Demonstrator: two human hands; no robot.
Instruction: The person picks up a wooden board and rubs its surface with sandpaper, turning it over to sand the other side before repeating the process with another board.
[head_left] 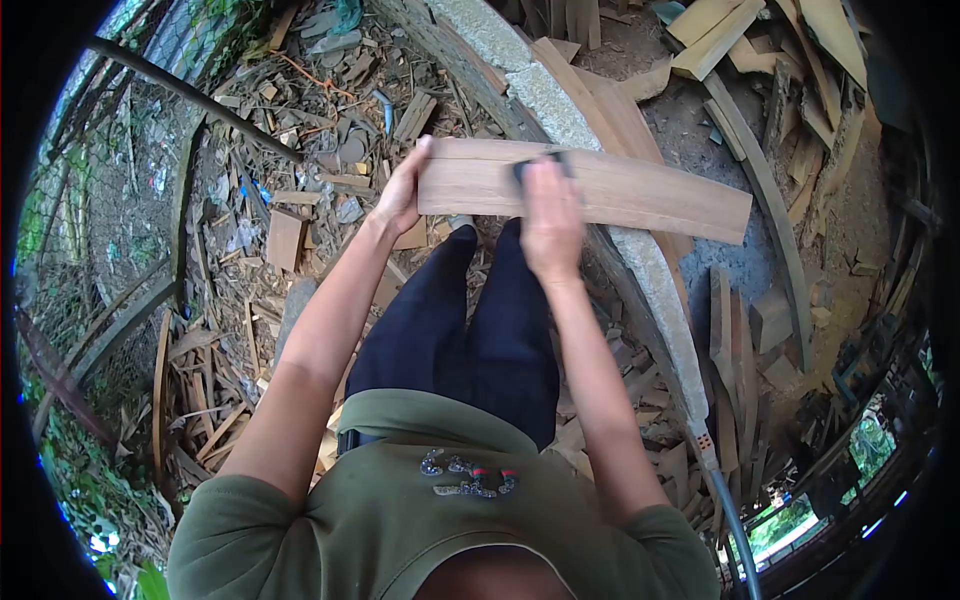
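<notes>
A long, light-brown wooden board (pixel 650 192) lies across in front of me, slightly curved and tapering toward its right end. My left hand (pixel 402 192) grips its left end, with the thumb at the upper corner. On the board's upper face, left of its middle, my right hand (pixel 552 222) presses down a dark piece of sandpaper (pixel 521 172). The fingers lie over most of the sandpaper, and both are smeared by motion. Beneath the board's middle and right part runs a concrete ledge (pixel 560 105).
Wood scraps and chips (pixel 350 180) litter the ground around my legs. Larger offcuts (pixel 715 35) are piled at the upper right, near a long curved plank (pixel 765 190). A wire fence (pixel 120 190) stands at the left, and a metal pipe (pixel 735 525) at the lower right.
</notes>
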